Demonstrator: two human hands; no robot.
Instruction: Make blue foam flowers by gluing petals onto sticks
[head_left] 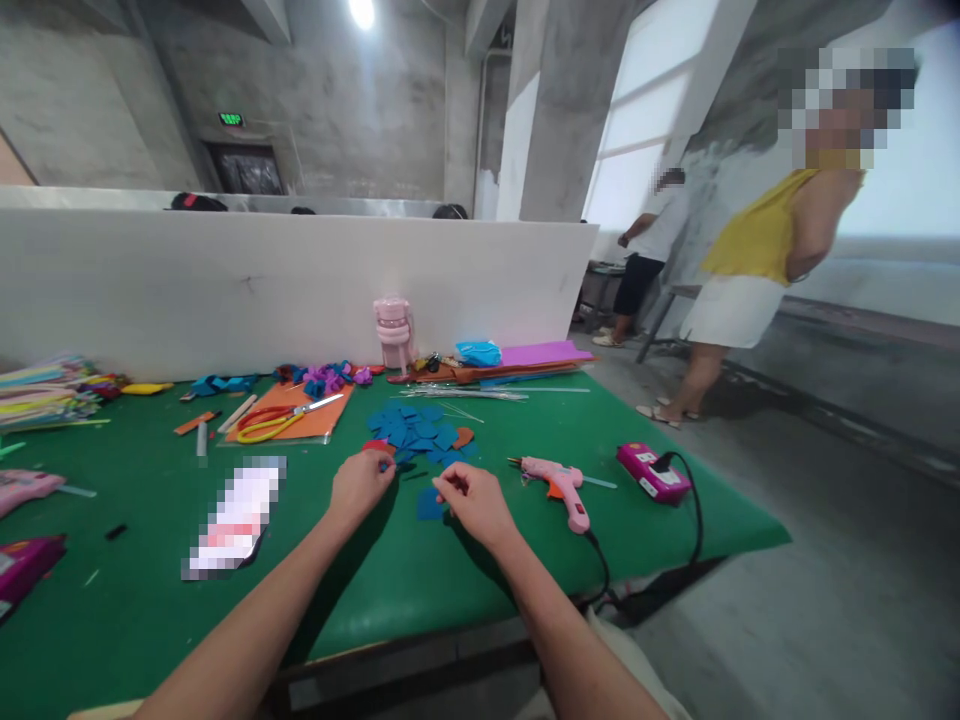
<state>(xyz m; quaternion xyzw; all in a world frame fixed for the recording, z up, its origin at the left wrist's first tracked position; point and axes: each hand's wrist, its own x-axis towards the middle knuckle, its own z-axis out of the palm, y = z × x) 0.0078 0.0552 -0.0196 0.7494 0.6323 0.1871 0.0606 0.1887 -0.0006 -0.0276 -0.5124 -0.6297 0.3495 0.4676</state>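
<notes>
Green tablecloth (367,600) carries one blue square (429,504), without clear long axis, just left of the right hand (478,503), the nearer one. Both this and the left hand (361,490) have pinched fingers; gripping what, I cannot tell. Blue pieces (406,432) lie piled beyond.

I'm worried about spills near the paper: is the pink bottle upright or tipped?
Upright: the pink bottle stands on the green table before the white partition, lid end uppermost.
</notes>
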